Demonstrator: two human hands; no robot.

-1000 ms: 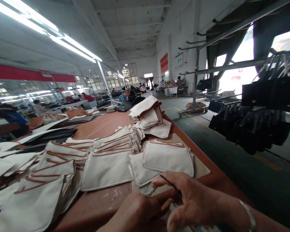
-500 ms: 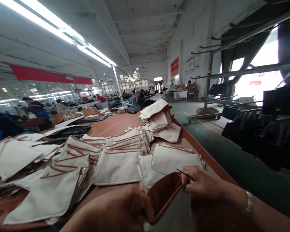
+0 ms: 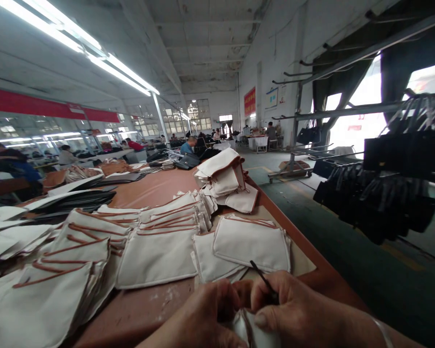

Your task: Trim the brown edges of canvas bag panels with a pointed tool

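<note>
At the bottom of the view, my left hand (image 3: 210, 314) and my right hand (image 3: 293, 311) are close together, fingers closed on a white fabric pouch (image 3: 240, 326) with brown binding. Its lower part runs out of the frame. A thin, dark, pointed tool (image 3: 264, 279) also sticks out of my right hand, tip up and to the left; its exact kind does not show. Just beyond my hands lies a small stack of white pouches (image 3: 252, 244) with brown-bound edges. Another pouch stack (image 3: 159, 258) spreads to its left.
The brown tabletop (image 3: 148, 186) carries further pouch piles (image 3: 54, 295), a bundled heap (image 3: 219, 166) and black sheets (image 3: 76, 200). A rack (image 3: 348, 113) with black bags (image 3: 377, 203) stands to the right across the aisle. Co-workers, one in blue (image 3: 187, 146), sit farther back.
Both hands have drawn together and bunched the pouch, whose brown inside was spread wide before. The tool now points more upward. My view has turned slightly right.
</note>
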